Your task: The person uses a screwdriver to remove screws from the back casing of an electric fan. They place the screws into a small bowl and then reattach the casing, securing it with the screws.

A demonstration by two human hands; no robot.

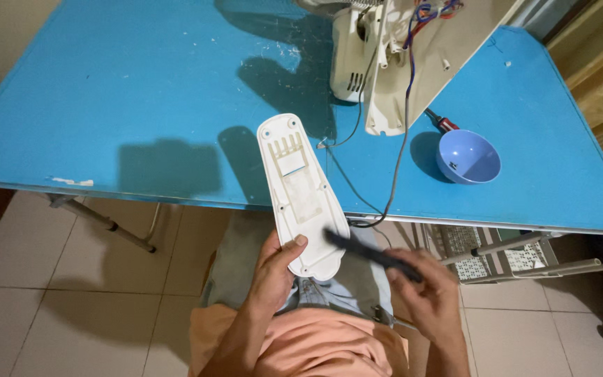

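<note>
My left hand [274, 271] grips the near end of a long white plastic cover panel [300, 192], held with its ribbed inner side up over the front edge of the blue table [141, 105]. My right hand [428, 285] holds a thin black tool [368, 252], blurred, whose tip rests near the lower right edge of the panel. Behind them on the table lies an opened white appliance [385, 56] with exposed coloured wires [423, 17].
A blue bowl [468, 156] stands on the table at the right, with a red-handled screwdriver [444, 123] behind it. A thin grey cable [392, 181] runs from the appliance over the table's edge. Tiled floor and metal table legs show below.
</note>
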